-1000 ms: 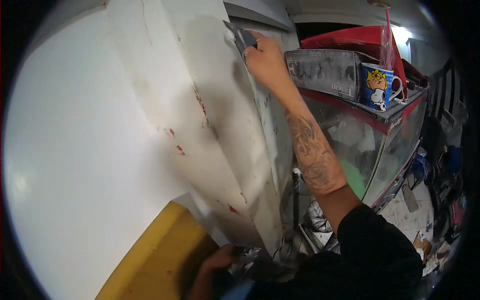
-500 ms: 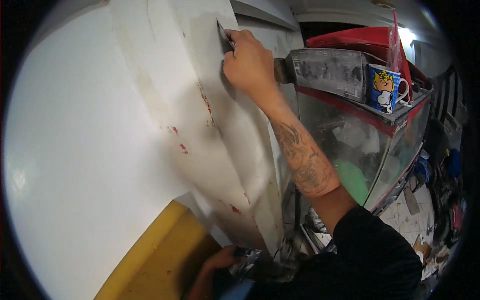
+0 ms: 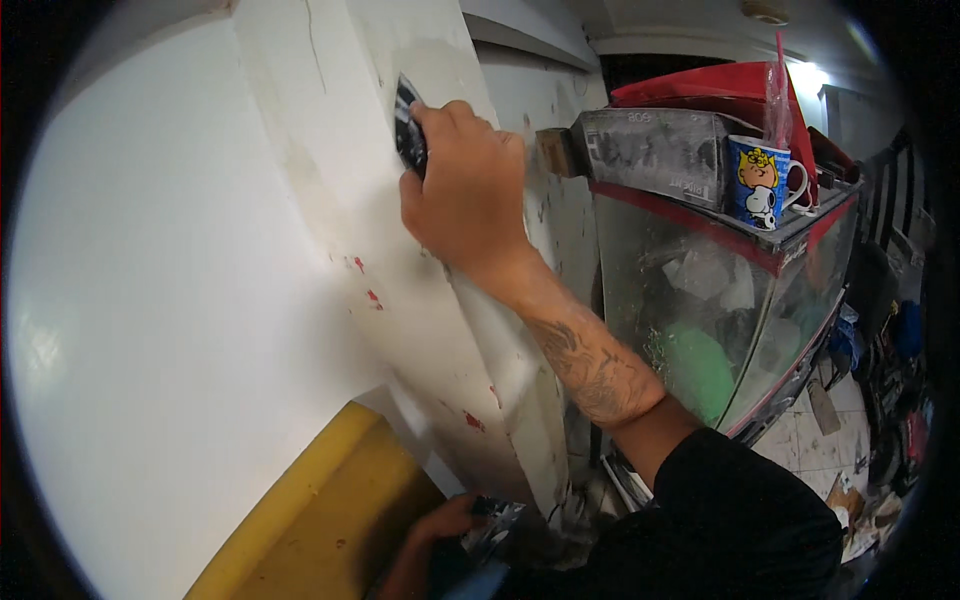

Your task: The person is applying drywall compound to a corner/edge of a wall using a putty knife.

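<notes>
Against the white wall column point(image 3: 400, 290), my right hand point(image 3: 465, 185) is closed around a thin putty knife point(image 3: 409, 128). Its dark, shiny blade is tilted upward and lies close to the column's surface; the handle is hidden in my fingers. Chipped spots with red showing point(image 3: 474, 422) mark the column, and a greyish smooth patch lies near its top. Low in the view, my left hand point(image 3: 452, 517) is closed on a dark object with pale smears point(image 3: 497, 520), whose full shape I cannot make out.
A yellow curved panel point(image 3: 290, 510) stands at the lower left. To the right is a dusty glass tank point(image 3: 650, 290) with a red rim. On it rest a grey box point(image 3: 650, 155), a cartoon mug point(image 3: 757, 185) and a red item point(image 3: 700, 85). Clutter covers the floor at far right.
My right hand has come down and left along the column with the putty knife, whose blade face now shows more. My left hand stays about where it was.
</notes>
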